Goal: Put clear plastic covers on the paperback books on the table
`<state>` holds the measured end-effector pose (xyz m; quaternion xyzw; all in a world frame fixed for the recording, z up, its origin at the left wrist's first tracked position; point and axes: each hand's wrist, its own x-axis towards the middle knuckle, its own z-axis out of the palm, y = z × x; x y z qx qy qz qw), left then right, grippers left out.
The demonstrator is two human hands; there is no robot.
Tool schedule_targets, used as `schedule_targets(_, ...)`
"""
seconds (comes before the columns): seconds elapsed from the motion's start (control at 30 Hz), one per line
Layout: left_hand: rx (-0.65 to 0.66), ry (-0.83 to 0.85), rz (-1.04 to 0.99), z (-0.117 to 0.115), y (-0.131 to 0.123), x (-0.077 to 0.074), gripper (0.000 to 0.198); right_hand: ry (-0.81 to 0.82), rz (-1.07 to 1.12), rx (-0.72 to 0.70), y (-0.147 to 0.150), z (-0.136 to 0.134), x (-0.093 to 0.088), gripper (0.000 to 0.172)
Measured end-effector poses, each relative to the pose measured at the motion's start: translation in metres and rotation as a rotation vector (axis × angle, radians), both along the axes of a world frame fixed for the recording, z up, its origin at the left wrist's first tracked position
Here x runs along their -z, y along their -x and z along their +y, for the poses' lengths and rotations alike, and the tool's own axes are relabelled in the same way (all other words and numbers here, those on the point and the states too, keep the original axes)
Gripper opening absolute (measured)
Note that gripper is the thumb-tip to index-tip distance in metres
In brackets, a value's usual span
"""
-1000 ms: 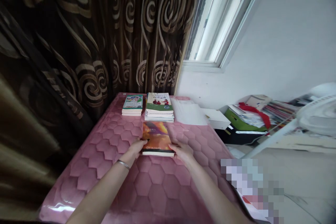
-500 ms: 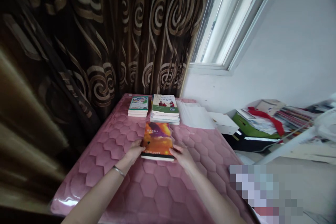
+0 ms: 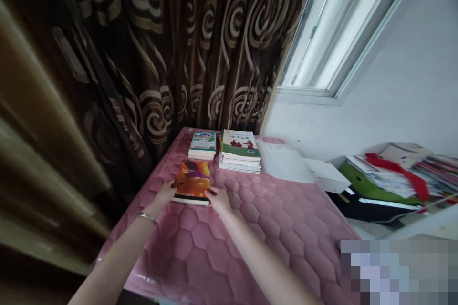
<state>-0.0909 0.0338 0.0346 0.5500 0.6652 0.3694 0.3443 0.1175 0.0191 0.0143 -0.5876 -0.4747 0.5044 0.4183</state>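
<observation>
Orange book [image 3: 192,181] | flat on pink tabletop [image 3: 279,219] | left hand [image 3: 165,191] and right hand [image 3: 219,198] flank its near corners, fingers loose, touching not clasping | small stack [image 3: 202,145], taller stack [image 3: 240,151] beyond, apart

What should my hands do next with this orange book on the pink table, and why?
Probably lift the orange book and set it on the teal-covered stack. Your left hand and right hand hold its near corners. It lies flat on the table just in front of that smaller stack, and the green-covered stack beside it already looks taller.
</observation>
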Motion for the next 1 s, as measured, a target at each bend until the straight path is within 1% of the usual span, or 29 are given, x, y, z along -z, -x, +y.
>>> schedule_targets(0.07, -0.018, -0.018, -0.009, -0.002, 0.005, 0.004, 0.037, 0.012, 0.014, 0.001, 0.003, 0.001, 0.002, 0.035)
schedule_targets(0.2, -0.090, -0.012, -0.039, -0.006, 0.016, 0.009, 0.051, 0.023, 0.034, -0.017, 0.012, 0.002, 0.004, 0.038)
schedule_targets(0.27, -0.139, 0.005, -0.038, -0.006, 0.026, 0.010, 0.052, 0.023, 0.042, -0.040, 0.023, 0.002, 0.004, 0.038)
schedule_targets(0.37, -0.200, 0.012, -0.030, -0.005, 0.046, 0.007, 0.049, 0.034, 0.044, -0.072, 0.048, 0.005, 0.004, 0.036)
schedule_targets(0.53, -0.298, 0.022, -0.007, 0.007, 0.080, -0.001, 0.048, 0.076, 0.046, -0.108, 0.091, 0.023, 0.003, 0.033)
schedule_targets(0.67, -0.340, -0.025, 0.057, 0.014, 0.096, -0.001, 0.048, 0.098, 0.048, -0.106, 0.108, 0.037, 0.001, 0.036)
schedule_targets(0.77, -0.325, -0.079, 0.115, 0.007, 0.093, 0.002, 0.040, 0.102, 0.045, -0.119, 0.110, 0.042, 0.001, 0.034)
schedule_targets(0.83, -0.280, -0.136, 0.231, -0.003, 0.085, 0.003, 0.038, 0.099, 0.043, -0.139, 0.108, 0.044, 0.002, 0.031)
schedule_targets(0.87, -0.247, -0.159, 0.322, -0.009, 0.080, 0.004, 0.043, 0.097, 0.041, -0.152, 0.107, 0.046, 0.003, 0.028)
schedule_targets(0.93, -0.170, -0.170, 0.528, -0.021, 0.069, 0.007, 0.060, 0.089, 0.031, -0.180, 0.101, 0.052, 0.005, 0.019)
schedule_targets(1.0, -0.114, -0.143, 0.674, -0.029, 0.060, 0.009, 0.077, 0.063, 0.010, -0.185, 0.092, 0.062, 0.006, 0.018)
